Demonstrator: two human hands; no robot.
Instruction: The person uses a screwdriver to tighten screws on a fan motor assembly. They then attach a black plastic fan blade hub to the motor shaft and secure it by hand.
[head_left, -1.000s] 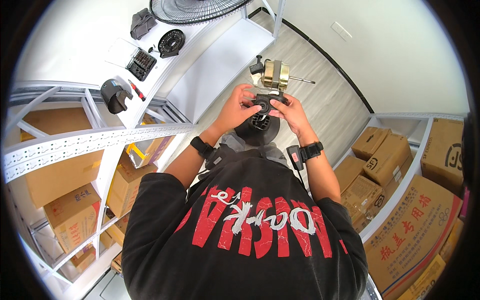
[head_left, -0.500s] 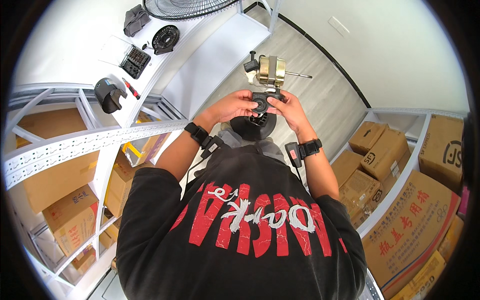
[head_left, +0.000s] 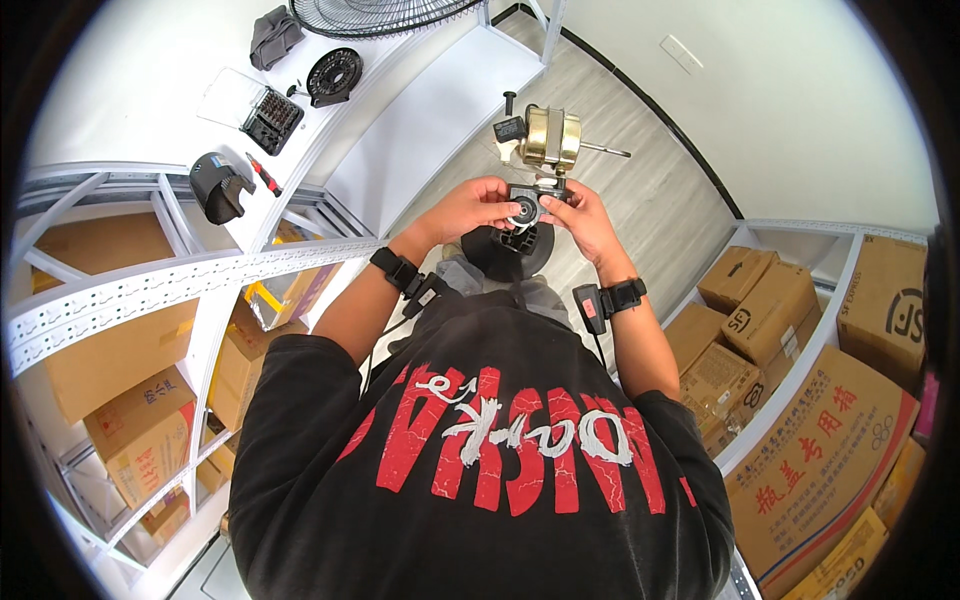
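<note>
At upper centre, the left hand and right hand pinch a boxy black plastic housing, probably stiff, light and smooth, best held by its sides.

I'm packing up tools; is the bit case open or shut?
The bit case is open: clear lid folded back, bits showing.

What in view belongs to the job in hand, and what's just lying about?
Likely the job:
black dial part, in left hand and right hand
gold motor
black round base
fan grille, curved black cover, red-black tool, bit case

Likely just lying about:
grey cloth
cardboard boxes
</note>
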